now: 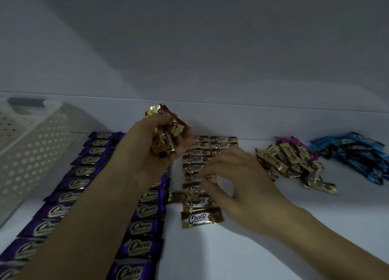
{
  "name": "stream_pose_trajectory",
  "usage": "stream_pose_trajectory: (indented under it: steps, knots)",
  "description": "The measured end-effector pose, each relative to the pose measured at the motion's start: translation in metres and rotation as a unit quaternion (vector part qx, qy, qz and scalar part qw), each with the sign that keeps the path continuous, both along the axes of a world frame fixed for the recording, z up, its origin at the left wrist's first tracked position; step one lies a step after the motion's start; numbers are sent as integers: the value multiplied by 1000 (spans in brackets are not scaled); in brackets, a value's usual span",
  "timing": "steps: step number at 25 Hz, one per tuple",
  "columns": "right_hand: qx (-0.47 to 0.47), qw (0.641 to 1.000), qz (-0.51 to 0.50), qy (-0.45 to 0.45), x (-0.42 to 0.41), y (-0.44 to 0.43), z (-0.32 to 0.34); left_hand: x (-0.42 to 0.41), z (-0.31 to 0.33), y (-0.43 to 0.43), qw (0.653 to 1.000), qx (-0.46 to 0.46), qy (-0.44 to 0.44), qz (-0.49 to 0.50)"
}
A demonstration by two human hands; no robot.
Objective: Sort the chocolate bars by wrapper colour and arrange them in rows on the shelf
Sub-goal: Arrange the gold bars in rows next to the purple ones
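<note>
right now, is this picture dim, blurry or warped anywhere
Head view: dim, bluish light throughout; the right grip is smeared by motion blur, so its fingers are unclear; foil glints on the gold bars in the left grip; print on the purple bars is legible; the wide lens slightly bows the back edge of the shelf.

The left hand [151, 153] covers part of the bunch of bars [166, 136] it grips, and its forearm hides the middle of the purple rows [84, 171], which run off the bottom edge. The blurred right hand [237, 181] covers part of the brown row [196, 152]; whether it pinches one is unclear.
</note>
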State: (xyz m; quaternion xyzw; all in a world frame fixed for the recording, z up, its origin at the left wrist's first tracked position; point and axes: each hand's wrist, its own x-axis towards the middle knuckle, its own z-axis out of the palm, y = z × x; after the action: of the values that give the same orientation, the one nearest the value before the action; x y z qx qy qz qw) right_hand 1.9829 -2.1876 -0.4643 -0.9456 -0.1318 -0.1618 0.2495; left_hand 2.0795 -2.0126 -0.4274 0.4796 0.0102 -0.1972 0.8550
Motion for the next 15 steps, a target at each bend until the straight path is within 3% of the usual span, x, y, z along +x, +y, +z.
stream_pose_trajectory:
  steps: [3, 6, 15]
  knots:
    - [-49, 989, 101, 97, 7, 27, 9, -3, 8, 8, 999, -28, -13, 12]
    - [-76, 986, 90, 118, 19, 36, 6, -5, 15, 14, 999, -31, -14, 12]
    - [8, 983, 26, 180, 17, 16, 35, 2, 15, 21, 998, -55, -7, 6]
